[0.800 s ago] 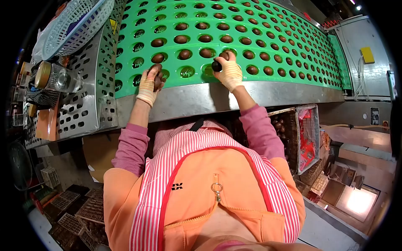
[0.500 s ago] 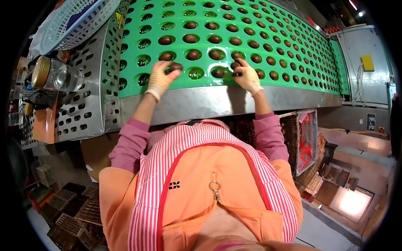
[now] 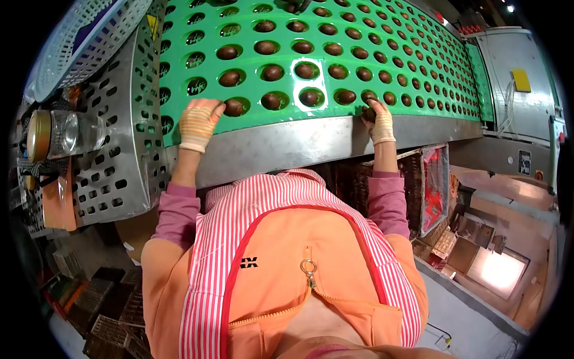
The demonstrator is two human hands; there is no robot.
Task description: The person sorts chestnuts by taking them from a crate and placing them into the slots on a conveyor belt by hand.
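Note:
The green plastic sheet point(image 3: 257, 119) has rows of oval cups, many with dark brown eggs in them. My left hand point(image 3: 200, 124), in a cream striped glove with bare fingertips, is at the sheet's near edge, left of a brown egg point(image 3: 236, 107) in a front-row cup. Its thumb is apart from the fingers, and I see nothing held. My right hand point(image 3: 381, 122), gloved likewise, pinches another brown egg point(image 3: 368, 115) just below a filled front-row cup. Several cups point(image 3: 196, 86) at the left hold no egg and show printed marks.
A metal rail point(image 3: 287, 140) runs along the sheet's near side. A perforated metal guard point(image 3: 116, 143) stands at left, with a glass jar point(image 3: 75, 134) and light-blue basket point(image 3: 78, 54). A dark shape point(image 3: 294, 5) enters at the top. A crate point(image 3: 435, 185) stands at right.
My left hand has moved left and no longer shows its egg. Two front-row cups between my hands now show eggs. My right hand has moved right and slightly down, with an egg.

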